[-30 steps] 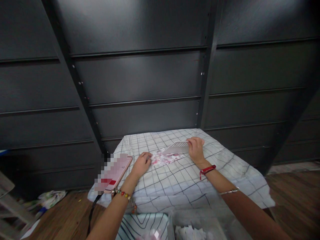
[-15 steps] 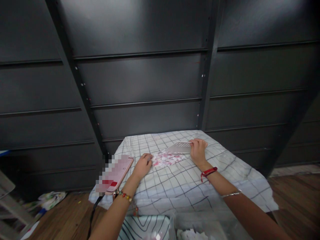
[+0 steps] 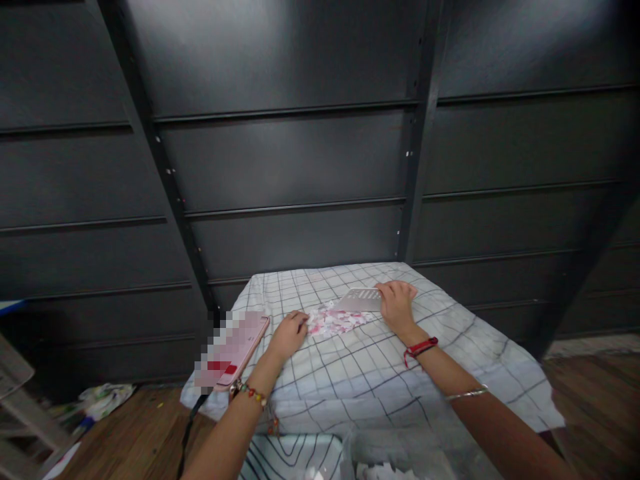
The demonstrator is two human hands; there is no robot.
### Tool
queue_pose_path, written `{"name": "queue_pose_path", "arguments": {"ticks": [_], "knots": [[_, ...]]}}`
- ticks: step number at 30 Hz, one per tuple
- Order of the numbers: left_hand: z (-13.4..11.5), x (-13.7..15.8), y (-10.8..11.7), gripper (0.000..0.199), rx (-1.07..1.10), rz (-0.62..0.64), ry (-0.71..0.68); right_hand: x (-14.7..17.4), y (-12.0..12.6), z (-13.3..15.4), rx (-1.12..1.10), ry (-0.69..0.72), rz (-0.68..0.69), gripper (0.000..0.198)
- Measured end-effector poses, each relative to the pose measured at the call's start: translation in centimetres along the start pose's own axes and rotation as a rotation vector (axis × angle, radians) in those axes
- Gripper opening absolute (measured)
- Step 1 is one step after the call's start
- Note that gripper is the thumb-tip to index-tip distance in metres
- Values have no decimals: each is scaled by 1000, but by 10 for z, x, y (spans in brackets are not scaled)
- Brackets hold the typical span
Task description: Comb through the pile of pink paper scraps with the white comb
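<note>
A low pile of small pink and white pieces (image 3: 340,322), too small to name, lies on the checked cloth. My left hand (image 3: 290,333) rests at the pile's left edge, its fingers bent and a little apart, with nothing visible in them. At the right, my right hand (image 3: 397,308) is closed on the end of a thin pale slotted plate (image 3: 361,300). That plate leans tilted over the back right of the pile, its lower edge close to the pieces.
A pink-cased phone (image 3: 240,353) with a black cable lies on the cloth's left side. At the front are a striped tray (image 3: 295,453) and a translucent bin (image 3: 420,453) holding white scraps. A dark panelled wall (image 3: 290,160) stands behind the cloth-covered surface (image 3: 360,380).
The slotted plate has tilted and shifted slightly lower, its slots now showing more. My left hand stays by the pile's edge. The whole view has shifted a little.
</note>
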State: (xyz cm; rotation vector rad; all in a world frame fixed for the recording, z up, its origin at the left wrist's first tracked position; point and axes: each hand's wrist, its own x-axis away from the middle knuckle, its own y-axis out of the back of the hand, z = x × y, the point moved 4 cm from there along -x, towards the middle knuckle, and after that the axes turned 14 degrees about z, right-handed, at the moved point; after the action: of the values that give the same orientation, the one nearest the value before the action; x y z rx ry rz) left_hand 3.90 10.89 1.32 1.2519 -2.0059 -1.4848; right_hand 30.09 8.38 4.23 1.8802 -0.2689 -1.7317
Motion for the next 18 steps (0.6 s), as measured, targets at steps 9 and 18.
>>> {"name": "queue_pose_path", "arguments": {"ticks": [9, 18], "knots": [[3, 2, 4, 30, -15, -104, 67, -3, 9, 8, 17, 73, -33, 26], [8, 4, 7, 38, -8, -134, 157, -43, 21, 52, -10, 351, 57, 30]]}}
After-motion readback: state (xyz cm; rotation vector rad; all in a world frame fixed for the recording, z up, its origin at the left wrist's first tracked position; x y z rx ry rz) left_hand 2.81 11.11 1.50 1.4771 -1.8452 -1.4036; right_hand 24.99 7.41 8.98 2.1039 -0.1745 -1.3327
